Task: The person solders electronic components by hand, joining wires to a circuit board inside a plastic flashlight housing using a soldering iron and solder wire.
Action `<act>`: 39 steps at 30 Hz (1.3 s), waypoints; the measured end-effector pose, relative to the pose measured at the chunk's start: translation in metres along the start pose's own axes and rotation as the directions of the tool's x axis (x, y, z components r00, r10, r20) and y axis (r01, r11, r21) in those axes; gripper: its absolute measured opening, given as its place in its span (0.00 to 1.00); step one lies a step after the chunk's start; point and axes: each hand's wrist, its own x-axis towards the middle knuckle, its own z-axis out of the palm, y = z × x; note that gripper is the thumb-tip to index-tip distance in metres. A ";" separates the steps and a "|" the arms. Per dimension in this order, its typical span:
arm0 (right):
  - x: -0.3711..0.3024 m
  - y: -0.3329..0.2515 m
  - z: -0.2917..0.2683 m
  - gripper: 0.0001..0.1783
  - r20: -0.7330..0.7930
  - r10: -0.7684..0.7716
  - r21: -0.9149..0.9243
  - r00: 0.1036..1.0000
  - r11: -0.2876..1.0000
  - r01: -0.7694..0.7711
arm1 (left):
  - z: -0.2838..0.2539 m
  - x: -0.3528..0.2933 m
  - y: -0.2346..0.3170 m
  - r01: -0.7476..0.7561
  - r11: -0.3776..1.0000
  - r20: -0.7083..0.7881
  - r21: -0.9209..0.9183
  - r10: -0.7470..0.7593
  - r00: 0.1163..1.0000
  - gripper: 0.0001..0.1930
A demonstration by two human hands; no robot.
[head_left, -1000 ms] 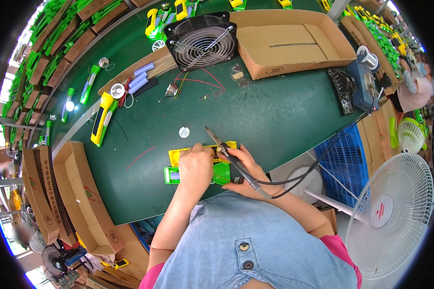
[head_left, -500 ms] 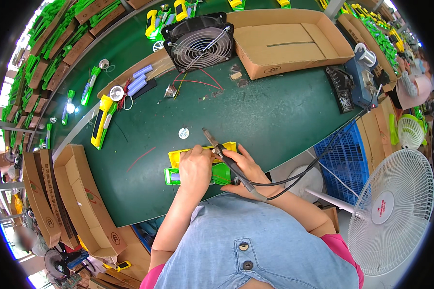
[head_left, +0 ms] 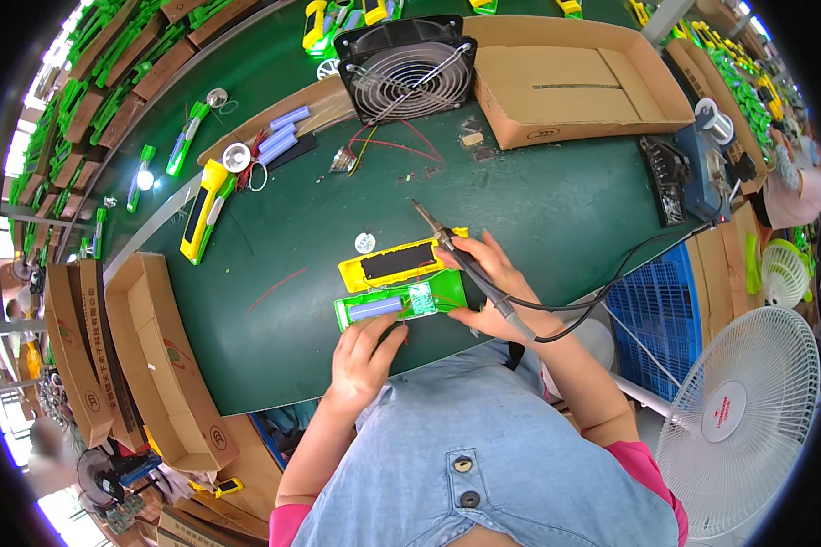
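Note:
In my right hand [head_left: 494, 273] is a soldering iron [head_left: 472, 269], its tip pointing up and away to the left. The fingers of that hand also touch the right ends of a yellow half shell [head_left: 401, 263] and a green half shell [head_left: 351, 314]. The green shell, nearest me, holds a blue cylindrical battery [head_left: 375, 309], a small circuit board [head_left: 421, 299] and thin wires. A black strip lies inside the yellow shell just beyond. My left hand [head_left: 365, 360] has bent fingers closed on the green shell's near edge, below the battery.
A round white sticker [head_left: 365, 242] lies beyond the shells. Farther off are a black fan [head_left: 406, 77], a cardboard tray [head_left: 543, 132], blue batteries [head_left: 277, 141] and a yellow-green lamp [head_left: 202, 214]. At right stand a soldering station [head_left: 702, 169] and solder spool [head_left: 714, 120]. The iron's cable [head_left: 602, 296] crosses my right forearm.
My left hand has moved off the middle of the shells to the green shell's near edge, uncovering the battery and board. The shells show more opened out; the iron stays in my right hand.

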 end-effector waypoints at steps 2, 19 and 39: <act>-0.003 0.003 0.005 0.41 -0.015 -0.009 -0.009 1.000 1.000 0.009 | 0.010 0.009 0.001 -0.021 0.998 -0.068 -0.056 0.017 0.998 0.15; -0.066 -0.006 0.038 0.10 -0.629 0.294 0.522 0.720 0.845 0.112 | 0.014 0.038 0.015 0.460 0.829 0.015 -0.319 -0.481 0.877 0.07; -0.066 0.008 0.056 0.11 -0.570 0.322 0.540 0.756 0.841 0.048 | 0.012 0.046 0.014 0.481 0.840 0.077 -0.251 -0.478 0.875 0.06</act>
